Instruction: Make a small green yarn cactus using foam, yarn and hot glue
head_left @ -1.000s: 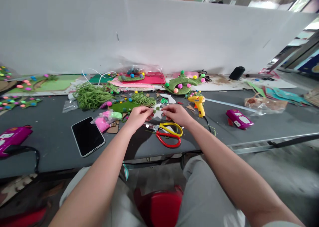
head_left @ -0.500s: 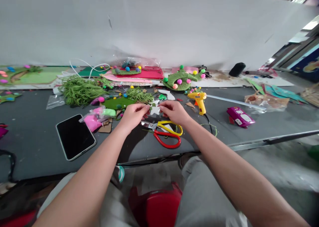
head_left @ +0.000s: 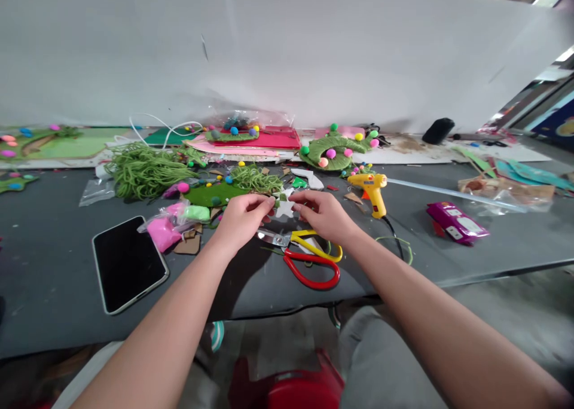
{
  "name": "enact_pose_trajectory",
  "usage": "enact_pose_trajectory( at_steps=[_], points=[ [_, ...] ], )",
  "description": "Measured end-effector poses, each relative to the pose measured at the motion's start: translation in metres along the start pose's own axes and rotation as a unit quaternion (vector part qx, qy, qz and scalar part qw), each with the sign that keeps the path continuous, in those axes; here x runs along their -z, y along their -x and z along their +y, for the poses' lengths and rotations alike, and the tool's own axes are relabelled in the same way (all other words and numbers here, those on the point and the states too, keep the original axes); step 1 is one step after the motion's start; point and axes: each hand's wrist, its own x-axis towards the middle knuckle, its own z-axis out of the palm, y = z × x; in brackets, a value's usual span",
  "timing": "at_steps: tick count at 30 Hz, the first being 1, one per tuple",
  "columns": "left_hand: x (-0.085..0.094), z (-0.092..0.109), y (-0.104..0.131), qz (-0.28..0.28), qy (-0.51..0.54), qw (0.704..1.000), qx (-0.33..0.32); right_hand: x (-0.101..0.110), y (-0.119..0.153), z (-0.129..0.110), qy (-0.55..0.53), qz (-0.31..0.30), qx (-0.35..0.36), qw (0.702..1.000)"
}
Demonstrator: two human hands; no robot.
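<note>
A small white star-shaped cutout (head_left: 285, 209), with bits of green on its upper part, is between my hands over the table. My left hand (head_left: 244, 217) pinches at its left side, thumb and fingertips pressed together. At the right edge, the bent fingers of my right hand (head_left: 325, 213) are closed on the cutout; their tips are partly hidden. Right below lie scissors (head_left: 314, 268) with one yellow and one red handle, blades toward my left hand. A yellow glue gun (head_left: 374, 194) rests to the right of my right hand. Behind my left hand lies a green felt piece (head_left: 210, 195).
A tablet or large phone (head_left: 130, 264) lies at left, beside bags of pink clay (head_left: 164, 232). Green yarn (head_left: 147, 170) is heaped behind. A green wreath with pompoms (head_left: 332, 152) stands at the back. At right are a purple packet (head_left: 456, 222) and a glue stick (head_left: 452, 192).
The view has shifted slightly, so the table things appear lower and more spread out. Both hands stay at the white cutout, with only small finger movement.
</note>
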Motion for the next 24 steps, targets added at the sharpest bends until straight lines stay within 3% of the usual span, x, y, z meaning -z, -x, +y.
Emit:
enact_pose_trajectory(
  at_steps=[17, 24],
  points=[
    [0.007, -0.006, -0.002, -0.026, -0.077, 0.996, -0.018, 0.006, 0.000, -0.008, 0.033, -0.023, -0.003, 0.999],
    [0.004, -0.003, 0.002, -0.041, -0.028, 0.999, -0.014, 0.014, 0.001, -0.013, -0.058, -0.010, -0.040, 0.997]
  ],
)
